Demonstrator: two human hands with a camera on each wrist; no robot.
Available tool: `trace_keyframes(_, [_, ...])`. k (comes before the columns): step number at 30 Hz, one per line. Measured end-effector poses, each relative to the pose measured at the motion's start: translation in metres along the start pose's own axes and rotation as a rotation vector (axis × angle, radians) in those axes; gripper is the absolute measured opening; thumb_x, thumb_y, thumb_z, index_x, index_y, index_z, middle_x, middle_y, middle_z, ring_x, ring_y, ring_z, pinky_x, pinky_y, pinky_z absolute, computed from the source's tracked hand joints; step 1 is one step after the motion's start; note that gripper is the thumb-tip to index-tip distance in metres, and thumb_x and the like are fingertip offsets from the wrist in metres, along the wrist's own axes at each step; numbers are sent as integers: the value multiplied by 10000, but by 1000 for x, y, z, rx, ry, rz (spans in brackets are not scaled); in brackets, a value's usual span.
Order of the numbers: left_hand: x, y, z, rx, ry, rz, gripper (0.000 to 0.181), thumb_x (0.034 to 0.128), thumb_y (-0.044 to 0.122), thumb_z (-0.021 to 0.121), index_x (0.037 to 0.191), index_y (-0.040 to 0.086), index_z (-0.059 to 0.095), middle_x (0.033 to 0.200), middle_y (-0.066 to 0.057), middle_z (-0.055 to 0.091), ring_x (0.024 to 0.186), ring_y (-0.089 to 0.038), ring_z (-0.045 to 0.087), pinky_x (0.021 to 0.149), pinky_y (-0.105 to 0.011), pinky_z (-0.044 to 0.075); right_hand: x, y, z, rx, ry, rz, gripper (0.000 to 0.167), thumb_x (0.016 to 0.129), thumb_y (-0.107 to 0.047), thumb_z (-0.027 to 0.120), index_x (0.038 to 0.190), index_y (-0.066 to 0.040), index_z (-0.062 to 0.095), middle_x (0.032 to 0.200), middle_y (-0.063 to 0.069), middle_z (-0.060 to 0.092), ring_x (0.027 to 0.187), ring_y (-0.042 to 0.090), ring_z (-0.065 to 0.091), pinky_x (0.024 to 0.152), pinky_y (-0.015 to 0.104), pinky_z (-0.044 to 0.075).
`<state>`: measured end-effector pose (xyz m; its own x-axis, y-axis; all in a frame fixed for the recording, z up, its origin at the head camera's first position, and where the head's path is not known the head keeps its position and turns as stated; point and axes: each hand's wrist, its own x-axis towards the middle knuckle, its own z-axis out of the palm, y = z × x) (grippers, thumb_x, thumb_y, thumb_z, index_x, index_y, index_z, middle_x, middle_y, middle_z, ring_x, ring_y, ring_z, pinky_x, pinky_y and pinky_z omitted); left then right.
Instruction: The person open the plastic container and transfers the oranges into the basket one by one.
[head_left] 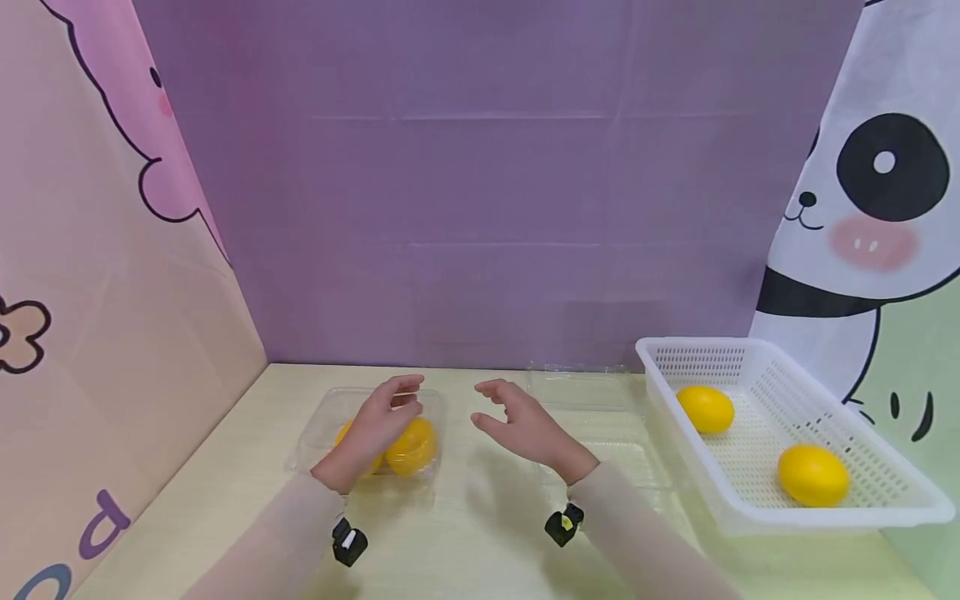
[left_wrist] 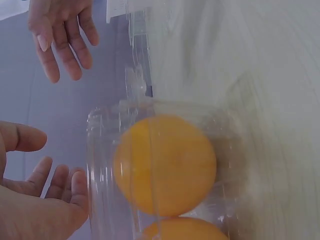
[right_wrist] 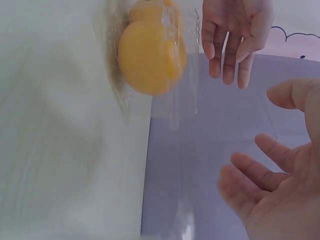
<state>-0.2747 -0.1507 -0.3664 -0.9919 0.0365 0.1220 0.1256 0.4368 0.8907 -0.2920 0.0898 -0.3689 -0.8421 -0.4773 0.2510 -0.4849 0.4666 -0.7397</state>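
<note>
A clear plastic clamshell box (head_left: 321,417) stands on the left of the table with yellow fruits (head_left: 412,447) inside, round like lemons or oranges. In the left wrist view one fruit (left_wrist: 165,165) shows through the clear wall, and another is partly cut off below it. My left hand (head_left: 380,423) hovers over the box, fingers loosely bent and holding nothing. To the right of the box my right hand (head_left: 527,422) hangs in the air, its thumb and fingers apart. The right wrist view shows both hands empty, with the box (right_wrist: 187,95) beyond.
On the right stands a white perforated basket (head_left: 690,483) with two yellow lemons (head_left: 705,409) (head_left: 813,476) lying apart in it. Left of the basket lies another clear plastic container (head_left: 600,450), opened out. A purple backdrop (head_left: 480,208) closes off the table's back edge.
</note>
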Motion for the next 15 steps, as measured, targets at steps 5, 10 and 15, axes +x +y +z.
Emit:
trace_keyframes(5, [-2, -6, -8, 7, -6, -3, 450, 1009, 129, 532, 1447, 40, 477, 1437, -190, 495, 1320, -354, 449, 1116, -526, 375, 0, -4, 11, 30, -9, 3, 556, 994, -315, 620, 1458, -54, 459, 1466, 95, 480, 1324, 334, 469, 1083, 486, 419])
trace_keyframes(10, [-4, -13, -18, 7, -12, 10, 458, 1023, 134, 518, 1463, 29, 449, 1454, -195, 475, 1328, -358, 438, 1119, -523, 372, 1, -6, 22, 16, -16, 10, 561, 988, -318, 621, 1460, -62, 458, 1462, 114, 475, 1314, 323, 470, 1064, 481, 437])
trace_keyframes(15, [-6, -17, -29, 25, 7, 16, 465, 1025, 133, 506, 1467, 6, 435, 1444, -219, 471, 1323, -370, 434, 1120, -529, 366, 1, -7, 33, 14, -24, 20, 579, 991, -337, 614, 1476, -74, 440, 1480, 97, 456, 1329, 315, 459, 1041, 481, 458])
